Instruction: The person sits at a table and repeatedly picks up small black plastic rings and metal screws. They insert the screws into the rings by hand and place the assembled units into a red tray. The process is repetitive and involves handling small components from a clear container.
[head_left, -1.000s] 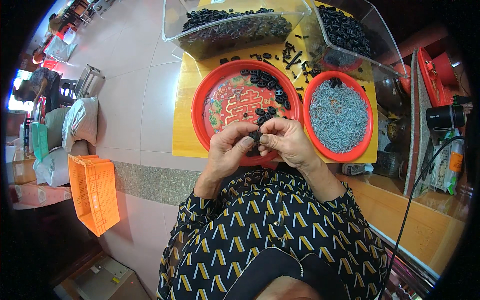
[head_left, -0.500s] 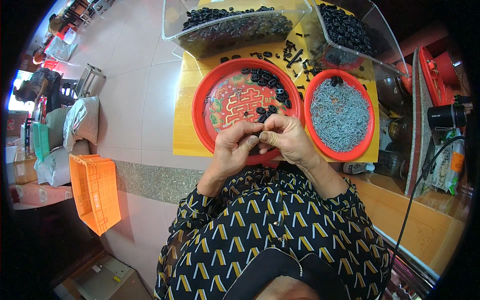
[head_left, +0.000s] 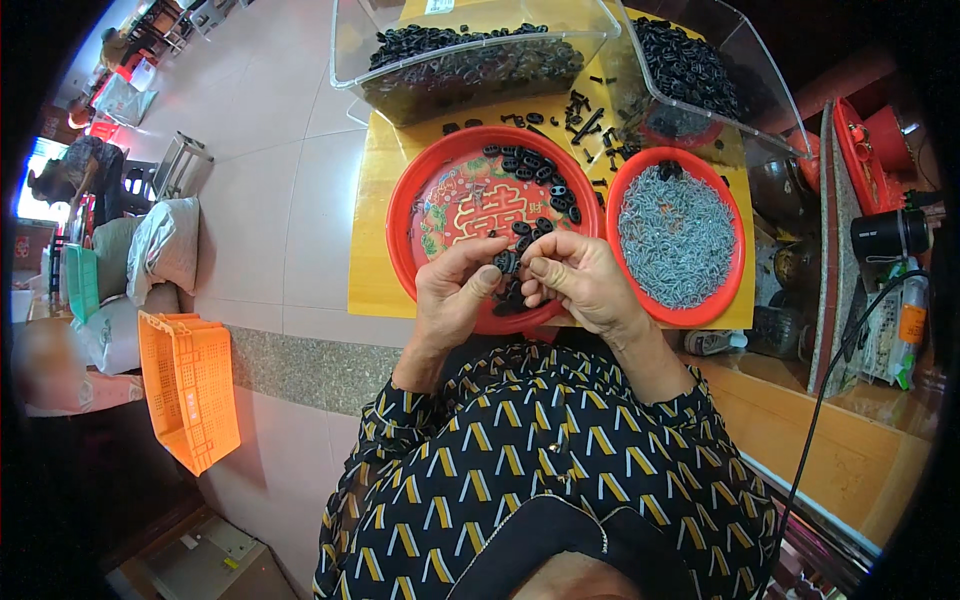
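Note:
Both my hands are over the near side of a round red tray [head_left: 398, 215] with a printed bottom. My left hand [head_left: 452, 292] pinches a small black oval plastic piece [head_left: 507, 262] between thumb and fingers. Just right of it, my right hand [head_left: 588, 285] is closed in a pinch, its fingertips close to that piece; whatever it holds is too small to make out. Loose black oval pieces [head_left: 541, 171] with two holes lie along the tray's far right side, and several more are beneath my hands. To the right, a red tray [head_left: 742, 235] is full of small silver screws [head_left: 680, 240].
Two clear plastic bins [head_left: 480, 45] [head_left: 700, 70] of black pieces stand at the table's far side. Black bolt-like parts [head_left: 585, 120] lie scattered on the yellow table [head_left: 365, 240]. An orange crate [head_left: 190, 390] is on the floor at left. A black cable [head_left: 815, 400] hangs at right.
My hands, pressed together before, have drawn slightly apart. The black oval piece now shows between them, in my left fingers.

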